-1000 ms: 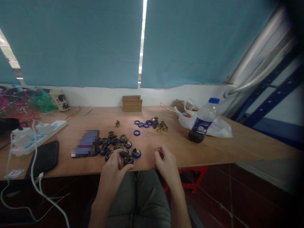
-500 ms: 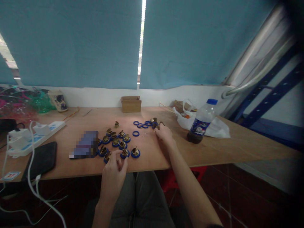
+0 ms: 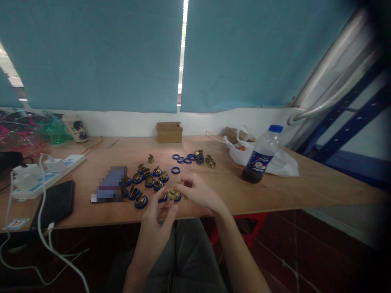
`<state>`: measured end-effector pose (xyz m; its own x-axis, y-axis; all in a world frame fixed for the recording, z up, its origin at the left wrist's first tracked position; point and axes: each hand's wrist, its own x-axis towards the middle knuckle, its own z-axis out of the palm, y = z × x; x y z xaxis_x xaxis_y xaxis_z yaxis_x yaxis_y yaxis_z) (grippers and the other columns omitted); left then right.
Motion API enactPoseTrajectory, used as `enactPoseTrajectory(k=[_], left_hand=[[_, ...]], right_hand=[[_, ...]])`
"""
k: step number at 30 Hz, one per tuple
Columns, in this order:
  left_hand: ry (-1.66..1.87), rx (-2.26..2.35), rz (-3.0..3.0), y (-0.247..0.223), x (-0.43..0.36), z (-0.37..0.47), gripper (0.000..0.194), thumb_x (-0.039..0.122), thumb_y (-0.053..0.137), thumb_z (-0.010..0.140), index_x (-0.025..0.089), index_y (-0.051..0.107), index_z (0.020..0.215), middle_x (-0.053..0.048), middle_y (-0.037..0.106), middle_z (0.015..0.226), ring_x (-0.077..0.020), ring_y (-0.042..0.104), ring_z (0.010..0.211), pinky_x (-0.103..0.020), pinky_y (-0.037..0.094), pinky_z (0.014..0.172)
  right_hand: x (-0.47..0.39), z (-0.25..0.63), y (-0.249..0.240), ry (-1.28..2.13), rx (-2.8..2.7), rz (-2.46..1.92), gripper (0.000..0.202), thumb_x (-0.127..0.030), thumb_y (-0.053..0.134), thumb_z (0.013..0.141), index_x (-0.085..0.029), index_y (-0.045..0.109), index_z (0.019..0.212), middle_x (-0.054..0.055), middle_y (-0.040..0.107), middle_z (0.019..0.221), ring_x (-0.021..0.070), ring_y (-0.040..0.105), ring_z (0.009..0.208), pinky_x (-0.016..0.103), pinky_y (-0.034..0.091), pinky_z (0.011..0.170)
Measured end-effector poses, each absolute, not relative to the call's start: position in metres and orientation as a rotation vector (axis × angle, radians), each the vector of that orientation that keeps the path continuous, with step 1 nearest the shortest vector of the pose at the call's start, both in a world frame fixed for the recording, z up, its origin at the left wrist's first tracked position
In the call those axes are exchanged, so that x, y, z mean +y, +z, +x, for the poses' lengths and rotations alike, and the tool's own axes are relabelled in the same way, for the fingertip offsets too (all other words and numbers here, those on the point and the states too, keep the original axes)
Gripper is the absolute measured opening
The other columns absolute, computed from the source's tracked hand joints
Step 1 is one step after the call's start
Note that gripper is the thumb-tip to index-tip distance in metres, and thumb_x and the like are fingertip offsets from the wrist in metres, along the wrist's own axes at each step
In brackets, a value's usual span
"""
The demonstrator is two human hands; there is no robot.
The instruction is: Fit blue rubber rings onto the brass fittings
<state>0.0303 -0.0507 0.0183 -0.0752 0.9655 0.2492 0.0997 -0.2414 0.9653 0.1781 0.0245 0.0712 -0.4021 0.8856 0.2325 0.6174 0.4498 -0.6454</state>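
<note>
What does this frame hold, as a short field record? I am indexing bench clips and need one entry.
left hand: raised at the table edge, fingers at a brass fitting
right hand: meets the left hand at the same fitting
who grips it: cannot tell
near cluster: brass pieces seated in blue rings
far group: loose blue rings
table: wooden
right side: cola bottle, upright
left side: power strip, black phone

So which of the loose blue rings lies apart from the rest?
The single blue ring nearest the person lies alone on the table; the others cluster in a row behind it.
</note>
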Motion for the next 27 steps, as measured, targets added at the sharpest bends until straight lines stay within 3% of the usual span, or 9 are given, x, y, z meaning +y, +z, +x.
enactPoseTrajectory(k=[4,8,12,14,20,23,27], left_hand=[[1.493,1.052,1.261,0.019,-0.049,0.024,0.030,0.032,0.060,0.089,0.018,0.057,0.115,-0.011,0.068,0.119,-0.0238,0.065,0.113,-0.038,0.051,0.099],[1.575,1.081,1.184,0.020,-0.048,0.014,0.031,0.028,0.066,0.084,0.019,0.057,0.112,-0.008,0.069,0.112,-0.0214,0.068,0.107,-0.035,0.053,0.095],[1.597,1.077,1.157,0.020,-0.050,0.007,0.042,0.020,0.073,0.075,0.022,0.055,0.113,-0.005,0.069,0.106,-0.0200,0.070,0.099,-0.033,0.055,0.088],[1.612,1.072,1.158,0.020,-0.052,0.006,0.045,0.017,0.077,0.070,0.022,0.056,0.109,-0.004,0.069,0.104,-0.0200,0.069,0.100,-0.033,0.055,0.089],[1.605,1.100,1.167,0.021,-0.055,0.009,0.051,0.015,0.081,0.065,0.023,0.055,0.109,-0.004,0.070,0.108,-0.0214,0.067,0.105,-0.035,0.053,0.094],[1.584,1.104,1.174,0.020,-0.055,0.011,0.045,0.015,0.080,0.066,0.022,0.056,0.104,-0.004,0.071,0.105,-0.0217,0.068,0.104,-0.034,0.053,0.092],[1.603,1.038,1.152,0.020,-0.054,0.013,0.047,0.011,0.079,0.067,0.022,0.053,0.103,-0.005,0.072,0.104,-0.0221,0.069,0.103,-0.035,0.053,0.092]], right_hand=[[0.009,0.163,0.072,0.741,-2.192,-1.088,0.027,-0.027,0.051,0.093,-0.017,0.064,0.072,-0.005,0.061,0.057,0.0094,0.056,0.051,0.018,0.040,0.048],[0.040,0.164,0.067,0.609,-2.140,-1.234,0.033,-0.029,0.038,0.101,-0.014,0.064,0.088,0.002,0.068,0.072,0.0127,0.063,0.063,0.023,0.048,0.058],[0.093,0.172,0.053,0.421,-2.171,-1.452,0.020,-0.029,0.055,0.096,-0.013,0.063,0.104,0.008,0.068,0.103,0.0206,0.065,0.092,0.038,0.053,0.081],[0.112,0.173,0.045,0.405,-2.270,-1.475,0.026,-0.031,0.060,0.094,-0.015,0.061,0.114,0.008,0.064,0.115,0.0219,0.064,0.098,0.043,0.054,0.084],[0.124,0.169,0.041,0.354,-2.352,-1.452,0.029,-0.030,0.061,0.094,-0.017,0.060,0.120,0.009,0.060,0.126,0.0251,0.061,0.109,0.048,0.051,0.092],[0.110,0.170,0.055,0.361,-2.285,-1.354,0.027,-0.022,0.062,0.092,-0.014,0.062,0.117,0.011,0.064,0.124,0.0246,0.059,0.114,0.043,0.047,0.098],[0.060,0.177,0.073,0.422,-2.126,-1.201,0.029,-0.020,0.052,0.095,-0.016,0.057,0.124,0.010,0.064,0.126,0.0174,0.061,0.112,0.030,0.049,0.095]])
